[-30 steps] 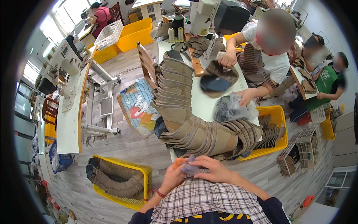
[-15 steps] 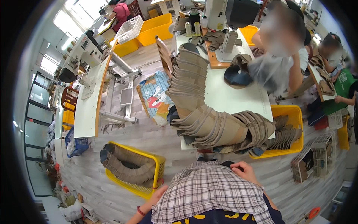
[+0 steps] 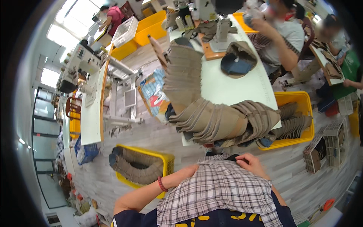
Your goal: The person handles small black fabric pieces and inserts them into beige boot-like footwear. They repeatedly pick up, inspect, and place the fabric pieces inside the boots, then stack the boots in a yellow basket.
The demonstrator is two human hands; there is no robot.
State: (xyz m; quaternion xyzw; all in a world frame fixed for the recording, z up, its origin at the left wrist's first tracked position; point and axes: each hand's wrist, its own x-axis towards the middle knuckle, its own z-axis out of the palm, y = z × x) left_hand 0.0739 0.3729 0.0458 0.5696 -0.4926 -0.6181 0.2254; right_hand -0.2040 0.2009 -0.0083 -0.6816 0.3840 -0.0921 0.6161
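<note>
A plaid apron-like cloth (image 3: 215,181) covers the front of my body. My left hand (image 3: 187,173), below a red beaded bracelet, reaches to its left upper edge; the fingers are hidden there. My right hand (image 3: 250,163) is at the cloth's right upper edge, fingers bent against a small dark piece (image 3: 231,157) whose kind I cannot make out. Just beyond, a long curved row of stacked brown fabric pieces (image 3: 215,119) lies along the white table (image 3: 211,83), touched by neither hand. A brown and blue cap-like piece (image 3: 239,60) lies farther back.
Yellow crates with brown pieces stand on the left (image 3: 168,159) and right (image 3: 308,132). White crates (image 3: 334,147) sit farther right. A sewing machine (image 3: 223,36) stands on the table; a seated co-worker (image 3: 287,41) is beyond it. Another machine table (image 3: 92,113) is at left.
My left hand has come up and inward to the plaid cloth. My right hand stays by the dark piece. The view has shifted, and the co-worker's arm has lifted away from the cap-like piece.
</note>
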